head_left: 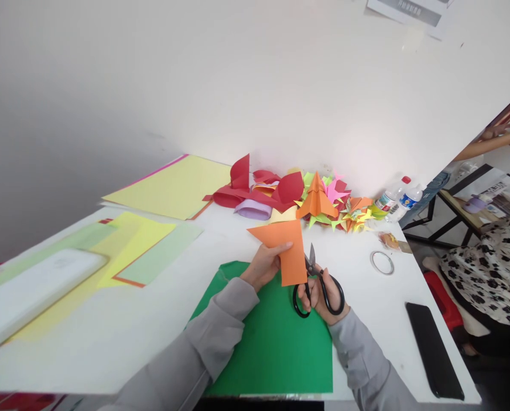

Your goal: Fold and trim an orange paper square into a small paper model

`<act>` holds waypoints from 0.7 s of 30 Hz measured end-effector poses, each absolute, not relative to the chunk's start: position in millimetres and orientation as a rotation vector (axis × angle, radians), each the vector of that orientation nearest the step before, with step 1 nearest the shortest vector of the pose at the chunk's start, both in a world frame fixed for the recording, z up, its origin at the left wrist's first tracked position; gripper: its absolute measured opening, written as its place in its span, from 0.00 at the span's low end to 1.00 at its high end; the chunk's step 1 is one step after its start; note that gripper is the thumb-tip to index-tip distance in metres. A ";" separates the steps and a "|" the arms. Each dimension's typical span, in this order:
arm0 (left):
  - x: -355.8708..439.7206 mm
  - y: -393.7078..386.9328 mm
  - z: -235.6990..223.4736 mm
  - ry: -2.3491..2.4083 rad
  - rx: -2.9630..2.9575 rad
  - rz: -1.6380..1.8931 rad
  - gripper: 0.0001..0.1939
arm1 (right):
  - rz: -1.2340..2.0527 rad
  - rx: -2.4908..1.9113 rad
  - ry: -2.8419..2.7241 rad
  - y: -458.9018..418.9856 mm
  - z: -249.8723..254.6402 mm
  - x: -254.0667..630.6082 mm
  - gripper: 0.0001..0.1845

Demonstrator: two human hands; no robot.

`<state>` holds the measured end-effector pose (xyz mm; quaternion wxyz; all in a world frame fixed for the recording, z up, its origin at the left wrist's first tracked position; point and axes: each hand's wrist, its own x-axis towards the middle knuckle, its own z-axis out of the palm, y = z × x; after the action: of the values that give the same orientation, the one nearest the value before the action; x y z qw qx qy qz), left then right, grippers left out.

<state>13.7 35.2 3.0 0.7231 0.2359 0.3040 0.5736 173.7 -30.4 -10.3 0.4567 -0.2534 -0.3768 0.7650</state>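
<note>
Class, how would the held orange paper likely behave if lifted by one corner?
Probably light: the orange paper looks thin, pinched in the left hand. Likely fairly stiff, since its upper part stands up without drooping.

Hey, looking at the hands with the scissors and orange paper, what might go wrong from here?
The left hand has its thumb on the orange paper, near the scissors in the right hand, so a slip could nick it. The paper is held up in the air, so it may bend and cut unevenly. The blades point toward the folded orange piece, which a careless push might knock.
</note>
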 end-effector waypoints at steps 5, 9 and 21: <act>16.7 32.9 4.8 0.671 0.519 1.259 0.17 | 1.851 -0.639 -0.942 -31.1 -9.2 171.6 0.33; 18.4 31.5 5.7 0.676 0.526 1.258 0.16 | 1.847 -0.635 -0.951 -31.4 -8.8 171.0 0.32; 15.3 32.4 8.3 0.695 0.507 1.266 0.16 | 1.783 -0.654 -0.981 -31.6 -6.9 170.4 0.33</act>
<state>15.3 32.4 8.3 0.7211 0.2294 0.3144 0.5732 170.4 -31.6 -6.9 0.4813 -0.2683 -0.4023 0.7311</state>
